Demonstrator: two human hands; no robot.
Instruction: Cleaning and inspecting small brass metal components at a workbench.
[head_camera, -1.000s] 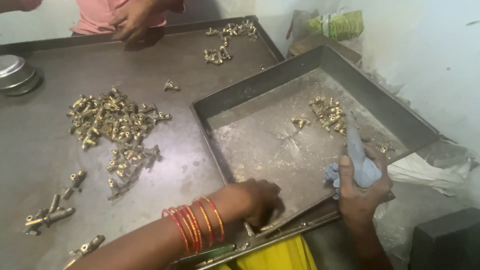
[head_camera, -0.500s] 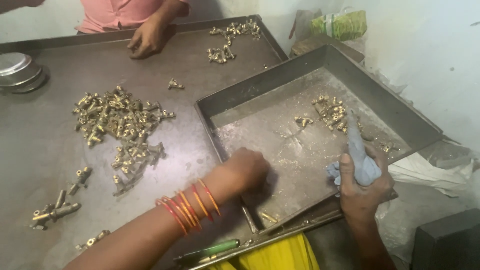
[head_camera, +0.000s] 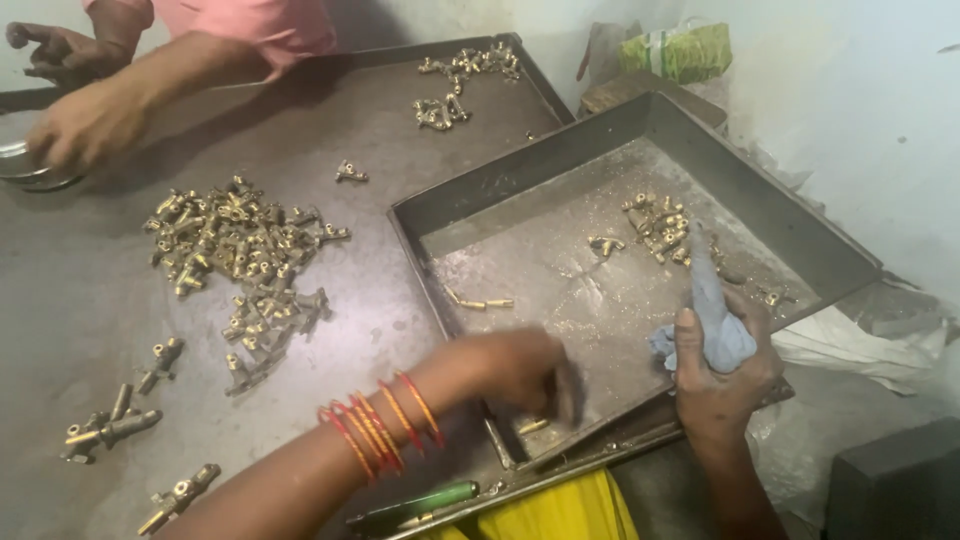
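Note:
My left hand (head_camera: 520, 375), with red bangles on the wrist, reaches into the near left corner of a shallow grey metal tray (head_camera: 640, 120). Its fingers are curled and blurred above a few small brass pieces (head_camera: 530, 426); whether they hold anything is unclear. My right hand (head_camera: 725, 390) rests on the tray's near edge and grips a twisted blue-grey cloth (head_camera: 708, 310) that points up. A small cluster of brass fittings (head_camera: 660, 225) lies at the tray's far side, and two thin brass pins (head_camera: 480, 302) lie near its left wall.
A big pile of brass fittings (head_camera: 235, 240) lies on the metal table left of the tray, with strays (head_camera: 110, 428) nearer me and another group (head_camera: 460, 70) far back. Another person's hands (head_camera: 85, 125) reach to a metal bowl (head_camera: 25, 172). A green pen-like tool (head_camera: 430, 500) lies near me.
My left hand slid along the tray's near corner, first away and then back toward its near edge. The other person's hand moved left to the bowl. My right hand kept its hold on the cloth.

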